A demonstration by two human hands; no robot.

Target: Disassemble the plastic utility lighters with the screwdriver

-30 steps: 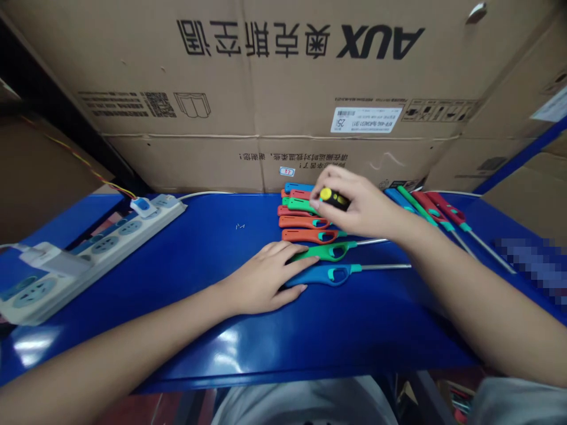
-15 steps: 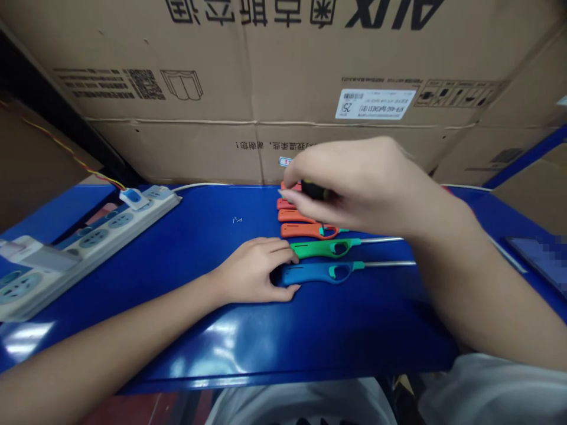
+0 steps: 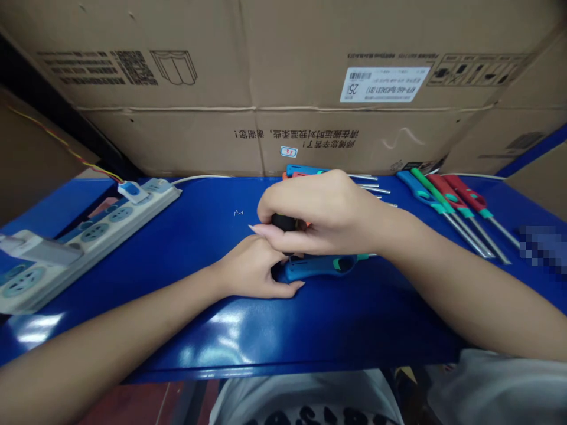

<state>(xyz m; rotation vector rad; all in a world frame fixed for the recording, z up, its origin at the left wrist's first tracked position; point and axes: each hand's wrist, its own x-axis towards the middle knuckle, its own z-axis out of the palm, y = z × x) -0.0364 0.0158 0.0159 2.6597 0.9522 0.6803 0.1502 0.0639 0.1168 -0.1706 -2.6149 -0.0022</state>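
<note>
A blue long-necked gas lighter (image 3: 316, 268) lies on the blue table with its metal tube pointing right. My left hand (image 3: 259, 268) is closed around its handle end, thumb on the near side. Directly above the handle, my right hand (image 3: 319, 215) grips the dark handle of a screwdriver (image 3: 283, 223), held upright. Its tip comes down by the left fingers at the blue lighter; exact contact is hidden. Behind my right hand, more lighters lie in a row, mostly covered, with another blue lighter (image 3: 305, 170) at the far end. Several tiny screws (image 3: 238, 212) lie to the left.
A power strip (image 3: 97, 236) with plugs runs along the left side. Several more lighters, including a green lighter (image 3: 432, 189), lie fanned out at the right. A large cardboard box (image 3: 199, 141) stands behind the table. A blurred dark object (image 3: 544, 248) rests at the right edge.
My right hand has moved left and nearer with the screwdriver, from over the orange lighters to the blue lighter's handle. My left hand has stayed around it. The view has shifted slightly.
</note>
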